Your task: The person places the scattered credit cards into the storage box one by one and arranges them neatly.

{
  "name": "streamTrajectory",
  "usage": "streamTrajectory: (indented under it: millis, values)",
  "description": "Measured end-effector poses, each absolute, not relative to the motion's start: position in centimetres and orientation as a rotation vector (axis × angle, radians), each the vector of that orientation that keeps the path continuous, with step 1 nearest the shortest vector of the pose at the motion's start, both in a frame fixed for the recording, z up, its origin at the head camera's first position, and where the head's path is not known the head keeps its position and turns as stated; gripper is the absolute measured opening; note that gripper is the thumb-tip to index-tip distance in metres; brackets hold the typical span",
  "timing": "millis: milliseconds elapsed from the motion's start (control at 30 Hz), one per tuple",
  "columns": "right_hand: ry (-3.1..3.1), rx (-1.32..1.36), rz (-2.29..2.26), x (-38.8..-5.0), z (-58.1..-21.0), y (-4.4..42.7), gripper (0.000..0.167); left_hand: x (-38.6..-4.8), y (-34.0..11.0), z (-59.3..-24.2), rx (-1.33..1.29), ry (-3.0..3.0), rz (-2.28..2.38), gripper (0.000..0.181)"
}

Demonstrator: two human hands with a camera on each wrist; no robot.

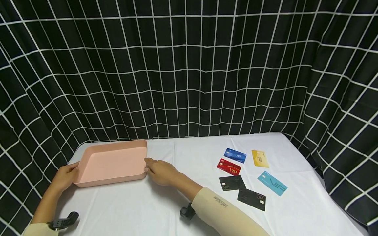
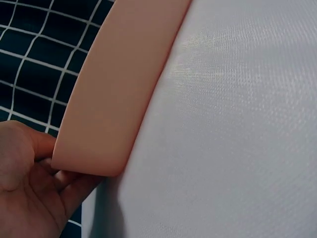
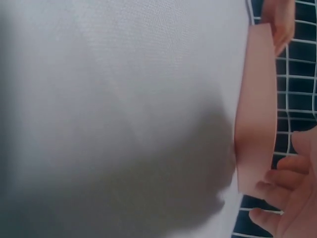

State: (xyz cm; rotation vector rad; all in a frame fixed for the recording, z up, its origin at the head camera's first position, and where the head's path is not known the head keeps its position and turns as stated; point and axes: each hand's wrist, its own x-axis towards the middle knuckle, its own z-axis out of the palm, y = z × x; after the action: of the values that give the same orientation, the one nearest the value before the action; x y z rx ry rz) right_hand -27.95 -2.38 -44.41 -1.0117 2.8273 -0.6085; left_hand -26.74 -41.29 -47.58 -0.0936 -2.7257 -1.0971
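Observation:
A shallow pink tray (image 1: pixel 115 164) lies on the left part of the white table. At its left end, my left hand (image 1: pixel 65 177) grips the near corner; the left wrist view has this hand (image 2: pixel 34 183) with its thumb at the rim and fingers around the tray's corner (image 2: pixel 94 134). Against the right end rests my right hand (image 1: pixel 162 172). In the right wrist view the fingers of this hand (image 3: pixel 292 193) are slightly bent and spread, touching the tray's wall (image 3: pixel 257 109), with the thumb apart from it.
Right of the tray lie several cards: blue (image 1: pixel 235 155), red (image 1: pixel 229 167), yellow (image 1: pixel 260 159), teal (image 1: pixel 272 183), and two black ones (image 1: pixel 231 183) whose corners meet. A black curtain with white grid lines (image 1: pixel 189 72) hangs behind the white-covered table (image 1: pixel 133 209).

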Motion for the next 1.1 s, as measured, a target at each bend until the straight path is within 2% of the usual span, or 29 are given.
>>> streamTrajectory:
  millis: [433,967,1100]
  values:
    - [2.813,-0.97,-0.8,-28.5,-45.1,-2.8,0.042,-26.6,-40.9,-47.1,-0.062,-2.744,-1.187,0.04]
    - [2.841,-0.921,-0.718,-27.0,-45.0,-0.3,0.045,-26.8,-39.2,-47.7,-0.137,-2.724,-1.166,0.036]
    - [2.864,-0.956,-0.697,-26.7,-44.8,0.5,0.039,-26.9,-38.5,-47.4,-0.173,-2.757,-1.111,0.036]
